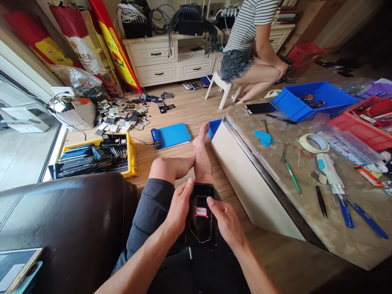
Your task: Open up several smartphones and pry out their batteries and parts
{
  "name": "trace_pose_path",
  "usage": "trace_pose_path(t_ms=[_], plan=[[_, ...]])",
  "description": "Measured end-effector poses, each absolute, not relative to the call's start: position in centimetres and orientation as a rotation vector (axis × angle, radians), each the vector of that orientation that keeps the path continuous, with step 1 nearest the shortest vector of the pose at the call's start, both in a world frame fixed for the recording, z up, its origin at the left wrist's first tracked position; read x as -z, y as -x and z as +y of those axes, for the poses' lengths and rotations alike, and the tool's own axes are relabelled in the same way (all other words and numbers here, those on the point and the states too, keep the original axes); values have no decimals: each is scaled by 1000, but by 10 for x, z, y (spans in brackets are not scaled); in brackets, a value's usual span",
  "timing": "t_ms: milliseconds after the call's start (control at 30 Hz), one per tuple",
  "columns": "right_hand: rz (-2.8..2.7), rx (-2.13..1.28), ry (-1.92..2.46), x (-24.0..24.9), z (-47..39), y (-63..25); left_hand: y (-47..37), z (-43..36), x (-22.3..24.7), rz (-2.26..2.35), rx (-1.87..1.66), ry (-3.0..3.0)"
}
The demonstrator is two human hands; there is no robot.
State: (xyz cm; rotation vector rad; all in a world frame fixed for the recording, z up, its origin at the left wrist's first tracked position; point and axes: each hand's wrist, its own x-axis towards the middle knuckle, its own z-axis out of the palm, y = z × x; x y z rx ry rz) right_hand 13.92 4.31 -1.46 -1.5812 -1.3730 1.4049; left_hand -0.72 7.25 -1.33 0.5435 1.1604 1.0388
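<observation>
Over my lap is a flat black phone (199,230), held by its two long sides. A white label with a red border (201,211) sits on its face, and a thin, pale, uneven line loops around it. My left hand (180,204) grips the left edge, thumb pointing up along it. On the opposite edge, the thumb of my right hand (226,216) presses near the upper right of the face. The fingers of both hands are mostly hidden beneath. The phone's lower end is hard to tell from my dark clothing.
At right, a worktable (269,163) carries tweezers (321,203), masking tape (314,143), a blue bin (315,100) and a red bin (364,126). A yellow crate (132,157) of phones and loose parts (122,116) lie at left. Ahead, a person (251,49) sits on a white stool (219,87).
</observation>
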Motion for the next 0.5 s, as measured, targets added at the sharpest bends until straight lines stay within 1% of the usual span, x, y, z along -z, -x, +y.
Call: trace_pose_path(t_ms=[167,400,500], plan=[[-1459,-1447,1540,11,52,-146,10,74,17,1162,-982,-555],[-1404,-1298,1605,11,65,-140,8,70,20,1167,-909,-605],[-1294,-1308,1572,17,60,-133,6,68,18,1143,-908,-620]])
